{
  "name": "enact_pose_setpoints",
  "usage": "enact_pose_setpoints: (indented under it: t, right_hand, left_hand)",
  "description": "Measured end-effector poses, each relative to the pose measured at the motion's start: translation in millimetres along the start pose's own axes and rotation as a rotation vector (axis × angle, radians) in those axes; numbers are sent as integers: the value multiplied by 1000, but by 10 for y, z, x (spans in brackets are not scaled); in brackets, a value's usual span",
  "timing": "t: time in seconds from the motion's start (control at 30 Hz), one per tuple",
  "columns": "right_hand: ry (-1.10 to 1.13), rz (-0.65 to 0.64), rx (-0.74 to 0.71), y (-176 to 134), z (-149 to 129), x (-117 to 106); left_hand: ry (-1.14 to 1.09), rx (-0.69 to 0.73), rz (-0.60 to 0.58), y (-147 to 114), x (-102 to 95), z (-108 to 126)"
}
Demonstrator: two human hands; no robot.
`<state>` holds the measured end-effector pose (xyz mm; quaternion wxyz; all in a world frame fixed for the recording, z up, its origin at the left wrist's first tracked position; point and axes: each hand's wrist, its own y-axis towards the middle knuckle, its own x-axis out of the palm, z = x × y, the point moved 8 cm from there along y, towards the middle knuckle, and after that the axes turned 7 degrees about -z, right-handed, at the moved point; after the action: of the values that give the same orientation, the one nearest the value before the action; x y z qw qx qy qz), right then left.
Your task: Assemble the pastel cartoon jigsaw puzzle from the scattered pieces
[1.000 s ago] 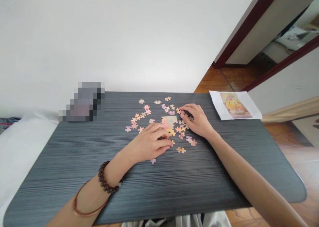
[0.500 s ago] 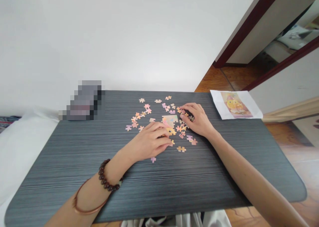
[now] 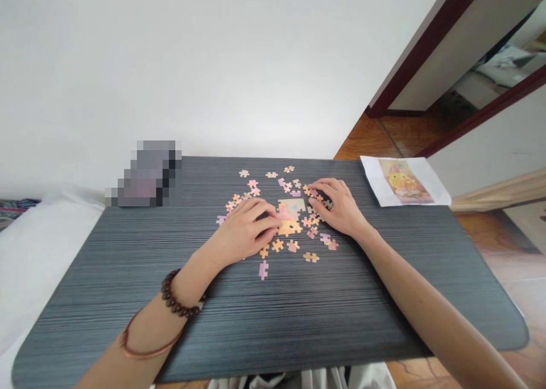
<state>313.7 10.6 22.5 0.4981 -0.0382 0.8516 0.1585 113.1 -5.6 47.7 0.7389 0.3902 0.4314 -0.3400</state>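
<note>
A partly joined jigsaw puzzle [image 3: 292, 208], pale above and yellow below, lies in the middle of the table. At its left edge is my left hand [image 3: 243, 230], palm down, with fingers bent together and the tips at the puzzle's side. What lies under those fingertips is hidden. My right hand [image 3: 339, 207] rests on the table to the right of the puzzle, thumb and forefinger apart beside a cluster of loose pieces [image 3: 313, 220]. A yellow puzzle piece [image 3: 277, 245] and a purple puzzle piece [image 3: 263, 270] lie in front of the joined part.
On the dark table [image 3: 333, 315], a sheet with a printed yellow character [image 3: 404, 179] lies at the back right. A blurred-out dark object [image 3: 147, 176] stands at the back left. Several loose pieces lie beyond the puzzle, near the white wall [image 3: 239, 70].
My left hand has drawn back left from the puzzle's lower edge to its left side, uncovering yellow pieces in front. The right hand stays nearly in place.
</note>
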Motion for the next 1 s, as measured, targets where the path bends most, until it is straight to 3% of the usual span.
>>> enact_pose_setpoints:
  t: [0.3,0.6,0.83,1.0]
  right_hand:
    - [4,9,-4,-5,-10,-6]
    - [12,6,-18,-8,-1,-3]
    - [34,18,-236,-74,-193,-44]
    - [25,-36,-245,-87,-234,-26]
  left_hand:
    - [-42,99,-108,-7,109,204]
    - [8,-134,-48,-47,57,-194]
    - [30,-159,-49,-54,64,-226]
    - [77,-188,-29,-59,36,-258]
